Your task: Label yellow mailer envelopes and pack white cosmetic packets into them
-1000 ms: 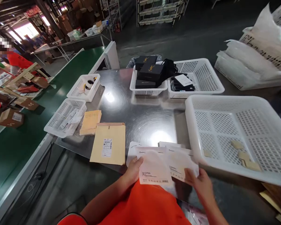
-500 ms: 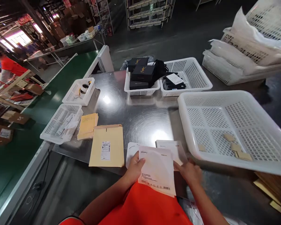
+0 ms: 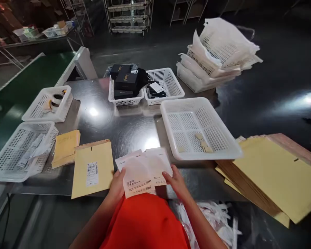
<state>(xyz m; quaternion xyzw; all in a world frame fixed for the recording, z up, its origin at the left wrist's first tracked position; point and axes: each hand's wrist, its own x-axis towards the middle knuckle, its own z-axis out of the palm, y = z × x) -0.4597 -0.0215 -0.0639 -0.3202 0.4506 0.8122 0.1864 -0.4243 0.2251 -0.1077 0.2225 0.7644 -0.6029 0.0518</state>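
Note:
Thumb on top, my left hand (image 3: 117,183) grips the left edge of white printed packets (image 3: 137,173) over the table's front edge. A further white packet (image 3: 159,165) overlaps them on the right, pinched at its right edge by my right hand (image 3: 175,180). Small print and barcodes run along the packets' lower parts. Left of my left hand lies a yellow padded envelope (image 3: 103,166) with a white label (image 3: 92,174). Smaller orange-yellow envelopes (image 3: 66,147) lie beside it.
A large white basket (image 3: 171,131) with small tan pieces stands right of the hands. Black boxes (image 3: 125,81) fill a basket behind. Two white baskets stand at the left. Big yellow envelopes (image 3: 280,169) are stacked at the right; piled baskets (image 3: 209,58) stand farther back.
The view has turned right. My right hand has come up from beside the packets and now holds a white packet, which overlaps those in my left hand.

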